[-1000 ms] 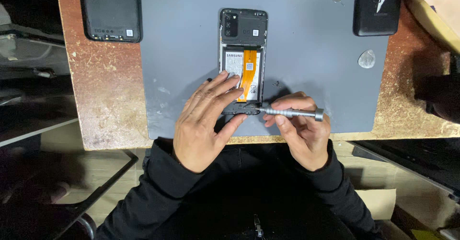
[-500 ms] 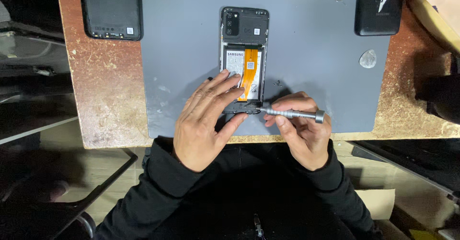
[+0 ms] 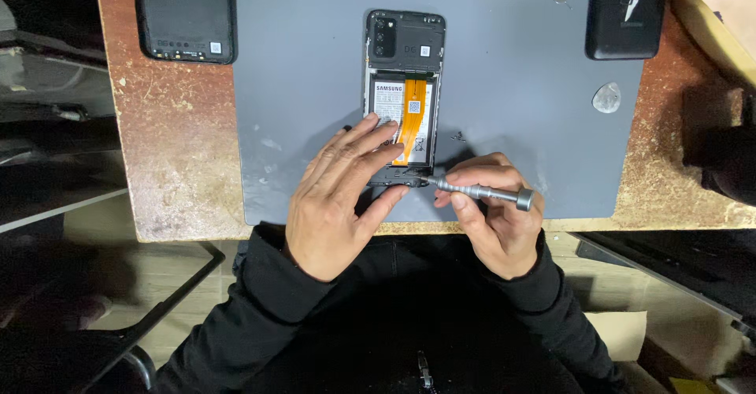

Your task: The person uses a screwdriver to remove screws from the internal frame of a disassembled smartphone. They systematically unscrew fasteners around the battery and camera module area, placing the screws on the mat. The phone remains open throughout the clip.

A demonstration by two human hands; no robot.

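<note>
An opened black phone (image 3: pixel 405 63) lies face down on a grey work mat (image 3: pixel 512 103), its battery and an orange flex cable showing. My left hand (image 3: pixel 339 197) rests flat on the phone's lower end, fingers spread, pinning it down. My right hand (image 3: pixel 492 221) grips a slim silver screwdriver (image 3: pixel 480 192) held nearly level, its tip at the phone's bottom right edge. The phone's lowest part is hidden under my left fingers.
The phone's removed black back cover (image 3: pixel 186 14) lies at the far left on the worn brown table (image 3: pixel 181 158). A black box (image 3: pixel 626 12) sits far right, with a clear pick (image 3: pixel 606 97) below it. Tiny loose screws (image 3: pixel 458 136) lie on the mat right of the phone.
</note>
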